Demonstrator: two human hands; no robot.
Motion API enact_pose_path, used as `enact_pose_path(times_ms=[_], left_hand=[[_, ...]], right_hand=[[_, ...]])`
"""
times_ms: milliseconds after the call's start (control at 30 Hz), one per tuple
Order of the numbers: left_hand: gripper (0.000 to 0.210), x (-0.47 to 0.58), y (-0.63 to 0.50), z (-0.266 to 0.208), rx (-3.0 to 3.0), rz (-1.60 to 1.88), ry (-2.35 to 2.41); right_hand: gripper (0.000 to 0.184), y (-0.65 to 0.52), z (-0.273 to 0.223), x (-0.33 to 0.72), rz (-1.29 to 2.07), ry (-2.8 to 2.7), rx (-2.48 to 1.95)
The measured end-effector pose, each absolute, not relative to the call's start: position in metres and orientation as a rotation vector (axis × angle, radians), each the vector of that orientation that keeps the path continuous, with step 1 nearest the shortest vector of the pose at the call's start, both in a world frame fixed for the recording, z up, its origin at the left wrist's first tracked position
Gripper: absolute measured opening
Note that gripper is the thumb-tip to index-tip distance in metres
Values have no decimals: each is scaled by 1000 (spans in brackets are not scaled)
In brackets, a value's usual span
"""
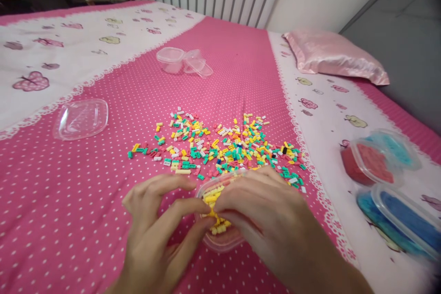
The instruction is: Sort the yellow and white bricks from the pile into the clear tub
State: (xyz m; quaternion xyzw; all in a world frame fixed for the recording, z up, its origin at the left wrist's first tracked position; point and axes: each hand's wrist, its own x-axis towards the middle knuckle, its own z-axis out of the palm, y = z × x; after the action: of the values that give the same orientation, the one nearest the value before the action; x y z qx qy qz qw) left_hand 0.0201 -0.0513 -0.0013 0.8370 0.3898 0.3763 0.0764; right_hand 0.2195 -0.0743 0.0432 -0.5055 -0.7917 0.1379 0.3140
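A clear plastic container holding yellow and cream toy bricks sits on the bedspread in front of me. Over its left side, my left hand pinches with thumb and index finger at a yellow brick, other fingers loosely bent. My right hand reaches over the right side, its fingertips closed together at the same yellow brick and covering part of the container. Just beyond lies a spread of loose toy bricks, mostly yellow, green, white and pink.
To the right stand tubs with red, teal and blue contents. A clear lid lies at left; clear empty containers sit farther back. A pink pillow rests near the wall. Pink dotted bedspread lies beneath.
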Motion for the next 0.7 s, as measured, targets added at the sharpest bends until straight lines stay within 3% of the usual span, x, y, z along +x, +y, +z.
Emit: enact_pose_path(times_ms=[267, 700], left_hand=[[10, 19, -50, -3, 2549, 1257, 1158], [11, 21, -51, -4, 2537, 1254, 1159]], right_hand=[[24, -64, 20, 234, -451, -2114, -1760], [27, -58, 8, 221, -601, -2114, -1807]])
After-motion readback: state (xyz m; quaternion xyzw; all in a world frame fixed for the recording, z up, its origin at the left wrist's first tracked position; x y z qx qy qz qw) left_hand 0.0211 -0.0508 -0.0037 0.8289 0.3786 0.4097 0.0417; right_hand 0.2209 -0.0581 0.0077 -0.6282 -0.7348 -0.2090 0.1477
